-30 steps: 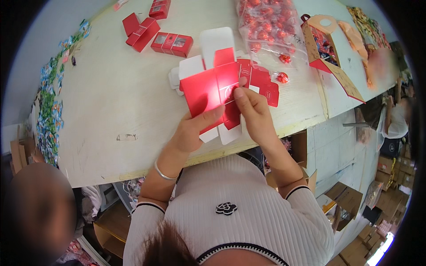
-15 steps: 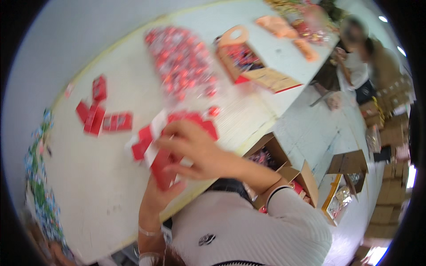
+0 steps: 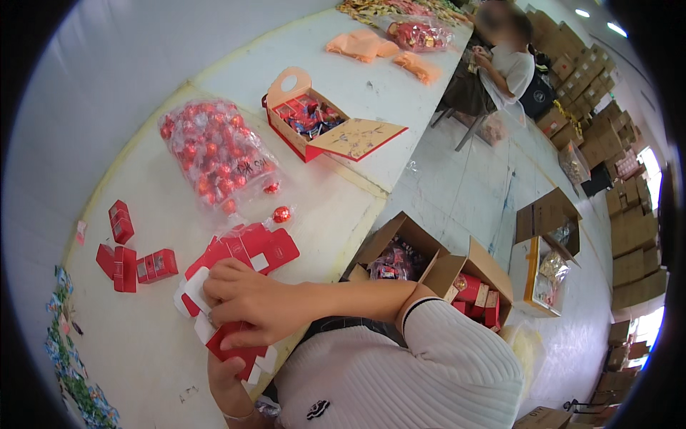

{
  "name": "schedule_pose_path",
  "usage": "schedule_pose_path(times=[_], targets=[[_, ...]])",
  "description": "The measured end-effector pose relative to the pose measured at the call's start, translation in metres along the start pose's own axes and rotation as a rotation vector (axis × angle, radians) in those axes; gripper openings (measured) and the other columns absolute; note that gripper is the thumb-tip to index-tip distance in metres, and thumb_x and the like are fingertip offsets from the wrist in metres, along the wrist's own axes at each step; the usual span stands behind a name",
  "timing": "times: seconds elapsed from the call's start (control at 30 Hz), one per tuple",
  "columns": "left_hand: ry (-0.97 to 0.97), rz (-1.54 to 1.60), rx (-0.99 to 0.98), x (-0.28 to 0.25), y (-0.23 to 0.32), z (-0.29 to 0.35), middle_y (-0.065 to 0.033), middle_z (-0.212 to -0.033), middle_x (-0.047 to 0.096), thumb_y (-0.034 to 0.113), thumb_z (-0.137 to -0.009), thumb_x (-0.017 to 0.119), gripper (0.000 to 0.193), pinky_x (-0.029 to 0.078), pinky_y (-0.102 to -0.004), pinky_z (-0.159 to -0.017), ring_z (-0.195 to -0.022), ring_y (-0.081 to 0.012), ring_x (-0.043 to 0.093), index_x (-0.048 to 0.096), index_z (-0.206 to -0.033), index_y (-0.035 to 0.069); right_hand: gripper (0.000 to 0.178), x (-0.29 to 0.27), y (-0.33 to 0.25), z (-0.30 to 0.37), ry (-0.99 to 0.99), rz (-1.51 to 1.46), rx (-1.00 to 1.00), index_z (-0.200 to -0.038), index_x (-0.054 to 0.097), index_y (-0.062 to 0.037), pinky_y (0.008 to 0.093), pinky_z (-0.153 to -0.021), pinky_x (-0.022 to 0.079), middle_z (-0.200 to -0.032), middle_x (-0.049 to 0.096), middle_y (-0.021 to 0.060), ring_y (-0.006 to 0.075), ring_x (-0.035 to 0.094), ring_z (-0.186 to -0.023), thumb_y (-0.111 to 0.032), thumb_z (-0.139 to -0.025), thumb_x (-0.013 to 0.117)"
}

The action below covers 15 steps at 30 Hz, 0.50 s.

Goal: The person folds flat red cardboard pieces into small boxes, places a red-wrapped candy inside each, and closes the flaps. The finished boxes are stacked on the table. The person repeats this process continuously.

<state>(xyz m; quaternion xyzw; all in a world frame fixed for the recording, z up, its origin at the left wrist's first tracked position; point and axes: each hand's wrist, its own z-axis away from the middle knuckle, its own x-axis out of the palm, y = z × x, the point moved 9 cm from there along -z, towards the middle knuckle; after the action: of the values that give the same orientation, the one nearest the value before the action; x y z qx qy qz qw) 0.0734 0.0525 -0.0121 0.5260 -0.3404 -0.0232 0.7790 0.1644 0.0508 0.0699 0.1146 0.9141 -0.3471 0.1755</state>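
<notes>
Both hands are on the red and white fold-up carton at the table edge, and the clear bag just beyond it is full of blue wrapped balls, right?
Not quite. The head view shows the clear bag full of red wrapped balls, not blue. The rest holds: the right hand and left hand are both on the red and white carton at the table edge.

A flat red-and-white carton (image 3: 236, 286) lies unfolded on the desk (image 3: 143, 336). Left of it stand small folded red boxes (image 3: 132, 261). Beyond it lies a clear bag (image 3: 214, 154) of red sweets, and farther on an open red gift box (image 3: 321, 125) with tan lid. Right of it, brown floor cartons (image 3: 436, 268).
</notes>
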Motion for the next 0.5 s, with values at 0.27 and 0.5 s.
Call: schedule_pose_path(times=[0.27, 0.5], targets=[[-0.011, -0.135, 0.202, -0.031, 0.010, -0.028, -0.0094, -0.110, 0.049, 0.029, -0.061, 0.079, 0.082, 0.045, -0.0287, -0.081, -0.097, -0.0174, 0.053, 0.034, -0.123, 0.000, 0.049, -0.021, 0.033, 0.020, 0.385, -0.468, 0.272, -0.119, 0.045, -0.0079, 0.0391, -0.095, 0.032, -0.128, 0.036, 0.0135, 0.0251, 0.038, -0.117, -0.009, -0.075, 0.067], [0.052, -0.389, 0.649, 0.004, 0.041, -0.021, -0.0128, -0.113, 0.045, 0.038, -0.079, 0.063, 0.080, 0.041, -0.0299, -0.082, -0.095, -0.0181, 0.050, 0.013, -0.134, 0.007, 0.046, 0.014, 0.051, 0.029, 0.362, -0.963, 0.427, -0.122, 0.040, -0.0019, 0.0319, -0.095, 0.032, -0.117, 0.045, 0.0063, 0.0162, 0.040, -0.115, 0.002, -0.078, 0.055]])
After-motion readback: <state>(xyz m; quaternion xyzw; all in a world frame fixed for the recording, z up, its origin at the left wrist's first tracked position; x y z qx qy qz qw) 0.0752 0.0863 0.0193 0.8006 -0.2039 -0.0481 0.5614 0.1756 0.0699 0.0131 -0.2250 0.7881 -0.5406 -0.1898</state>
